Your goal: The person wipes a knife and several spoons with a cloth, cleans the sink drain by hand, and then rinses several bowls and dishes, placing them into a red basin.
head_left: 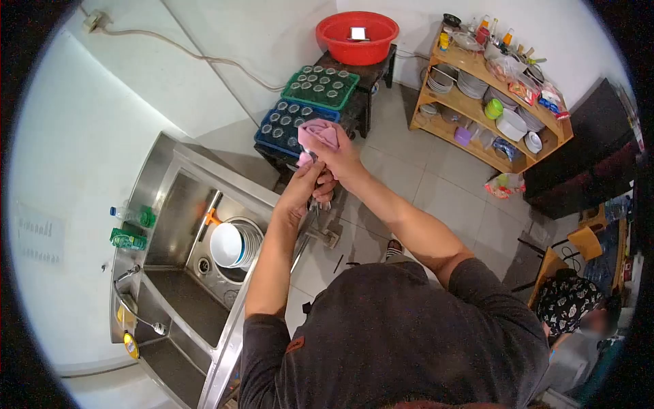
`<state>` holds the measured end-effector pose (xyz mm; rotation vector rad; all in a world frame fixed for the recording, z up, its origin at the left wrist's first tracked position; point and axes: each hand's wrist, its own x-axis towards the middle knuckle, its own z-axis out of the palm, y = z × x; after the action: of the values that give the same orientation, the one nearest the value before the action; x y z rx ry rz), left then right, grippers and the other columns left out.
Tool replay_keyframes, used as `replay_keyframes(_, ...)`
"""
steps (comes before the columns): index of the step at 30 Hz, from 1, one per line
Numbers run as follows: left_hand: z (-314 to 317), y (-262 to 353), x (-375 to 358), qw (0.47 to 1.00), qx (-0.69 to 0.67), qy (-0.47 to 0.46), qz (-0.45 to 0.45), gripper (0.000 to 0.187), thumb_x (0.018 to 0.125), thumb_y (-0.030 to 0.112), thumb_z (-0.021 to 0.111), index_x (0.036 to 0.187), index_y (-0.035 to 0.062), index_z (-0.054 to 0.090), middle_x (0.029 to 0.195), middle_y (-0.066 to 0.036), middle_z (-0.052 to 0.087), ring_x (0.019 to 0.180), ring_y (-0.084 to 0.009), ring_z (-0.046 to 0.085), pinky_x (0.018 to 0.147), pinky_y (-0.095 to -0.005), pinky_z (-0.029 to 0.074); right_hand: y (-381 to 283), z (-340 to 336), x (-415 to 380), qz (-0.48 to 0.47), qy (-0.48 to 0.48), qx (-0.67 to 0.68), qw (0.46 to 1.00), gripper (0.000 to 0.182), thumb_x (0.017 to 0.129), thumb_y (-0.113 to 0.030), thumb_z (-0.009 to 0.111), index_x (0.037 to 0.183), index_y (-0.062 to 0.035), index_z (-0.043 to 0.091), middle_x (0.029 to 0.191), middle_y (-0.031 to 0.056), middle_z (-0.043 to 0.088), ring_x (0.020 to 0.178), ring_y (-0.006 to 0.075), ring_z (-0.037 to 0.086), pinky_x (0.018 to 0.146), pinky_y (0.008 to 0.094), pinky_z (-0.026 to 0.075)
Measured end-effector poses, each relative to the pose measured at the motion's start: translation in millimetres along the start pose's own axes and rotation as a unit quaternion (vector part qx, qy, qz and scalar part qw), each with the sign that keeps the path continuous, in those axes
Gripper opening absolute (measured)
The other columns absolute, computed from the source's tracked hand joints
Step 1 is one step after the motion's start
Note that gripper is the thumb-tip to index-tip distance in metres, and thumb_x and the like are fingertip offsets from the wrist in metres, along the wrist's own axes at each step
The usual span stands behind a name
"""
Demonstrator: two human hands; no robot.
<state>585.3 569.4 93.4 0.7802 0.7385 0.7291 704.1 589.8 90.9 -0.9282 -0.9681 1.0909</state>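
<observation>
Both my hands are raised together beyond the corner of the sink. My right hand [338,155] is closed around a bunched pink cloth [319,131], and part of the cloth hangs down toward my other hand. My left hand [300,187] is closed just below it. Shiny metal pieces [319,205], like cutlery, stick out under its fingers; their exact kind is too small to tell. Just behind the cloth stands a blue crate [272,142] with several drinking glasses, and a green crate [338,105] with more glasses lies past it.
On my left is a steel sink [178,198] with stacked white bowls [225,245] and an orange-handled tool [212,218]. A red basin [357,51] rests on a dark stand. At the far right, a wooden shelf [426,126] holds dishes. Another person [569,300] is at lower right.
</observation>
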Motion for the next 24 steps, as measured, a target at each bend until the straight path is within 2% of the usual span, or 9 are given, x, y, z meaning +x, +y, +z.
replay_keyframes(3,43,-3,23,0.992,0.062,0.093,-0.052,0.041,0.102,0.045,0.047,0.079,0.0114,0.049,0.058,0.003,0.042,0.047,-0.0101,0.042,0.044,-0.0271,0.038,21,-42,30,0.114,0.020,-0.034,0.993,0.049,0.089,-0.053,0.065,0.113,-0.0117,0.055,0.097,0.0048,0.059,0.069,0.0097,0.056,0.046,0.0218,0.043)
replay_keyframes(4,56,1,28,0.985,0.149,0.077,-0.044,0.047,0.100,0.051,0.046,0.079,0.0099,0.052,0.060,0.000,0.046,0.052,-0.0116,0.051,0.049,-0.0300,0.044,23,-56,39,0.204,0.044,0.011,0.978,0.051,0.094,-0.050,0.059,0.125,-0.0107,0.053,0.107,0.0063,0.061,0.083,0.0142,0.062,0.063,0.0260,0.052)
replay_keyframes(7,83,-18,59,0.900,0.364,0.212,0.109,0.053,0.100,0.055,0.043,0.081,0.0071,0.055,0.061,-0.001,0.049,0.053,-0.0112,0.054,0.048,-0.0302,0.044,15,-75,53,0.169,0.040,0.378,0.909,0.051,0.099,-0.048,0.049,0.133,-0.0109,0.049,0.120,0.0067,0.060,0.100,0.0186,0.063,0.084,0.0319,0.052)
replay_keyframes(9,80,-26,84,0.889,0.370,0.231,0.136,0.057,0.100,0.055,0.044,0.085,0.0021,0.057,0.061,-0.003,0.050,0.051,-0.0133,0.052,0.047,-0.0310,0.042,-4,-98,41,0.179,0.084,0.340,0.919,0.046,0.104,-0.043,0.038,0.132,-0.0086,0.050,0.127,0.0066,0.058,0.114,0.0209,0.058,0.100,0.0346,0.043)
replay_keyframes(11,59,-42,124,0.856,0.324,0.309,0.260,0.054,0.100,0.051,0.045,0.088,0.0002,0.059,0.061,-0.005,0.052,0.056,-0.0175,0.056,0.053,-0.0319,0.045,1,-125,39,0.047,-0.086,0.319,0.943,0.054,0.104,-0.045,0.036,0.138,-0.0046,0.047,0.129,0.0074,0.057,0.115,0.0178,0.055,0.102,0.0349,0.041)
replay_keyframes(15,94,-60,145,0.814,0.397,0.209,0.369,0.032,0.100,0.030,0.052,0.107,0.0002,0.062,0.093,-0.016,0.065,0.086,-0.0270,0.064,0.076,-0.0360,0.050,-23,-144,27,0.085,-0.037,0.086,0.992,0.056,0.094,-0.041,0.062,0.135,-0.0049,0.048,0.121,0.0038,0.059,0.102,0.0114,0.059,0.080,0.0255,0.049)
replay_keyframes(17,92,-75,167,0.869,0.320,0.196,0.323,0.029,0.096,0.021,0.054,0.119,0.0040,0.059,0.106,-0.019,0.065,0.097,-0.0318,0.064,0.081,-0.0385,0.050,-30,-171,49,0.169,-0.058,0.028,0.984,0.051,0.092,-0.037,0.067,0.128,-0.0051,0.051,0.113,0.0031,0.061,0.094,0.0113,0.060,0.073,0.0256,0.049)
replay_keyframes(20,113,-76,182,0.718,0.581,0.143,0.356,0.034,0.095,0.020,0.051,0.124,0.0015,0.052,0.111,-0.024,0.064,0.100,-0.0417,0.063,0.082,-0.0438,0.050,2,-207,73,0.224,-0.054,0.039,0.972,0.037,0.089,-0.030,0.070,0.112,-0.0053,0.056,0.096,0.0017,0.063,0.080,0.0105,0.061,0.064,0.0262,0.048)
replay_keyframes(24,151,-101,206,0.844,0.396,0.315,0.176,0.032,0.099,0.019,0.040,0.120,-0.0052,0.044,0.101,-0.032,0.063,0.095,-0.0488,0.061,0.081,-0.0506,0.048,9,-228,91,0.142,0.017,0.148,0.979,0.021,0.089,-0.021,0.070,0.099,-0.0055,0.059,0.085,0.0022,0.064,0.074,0.0099,0.060,0.061,0.0266,0.048)
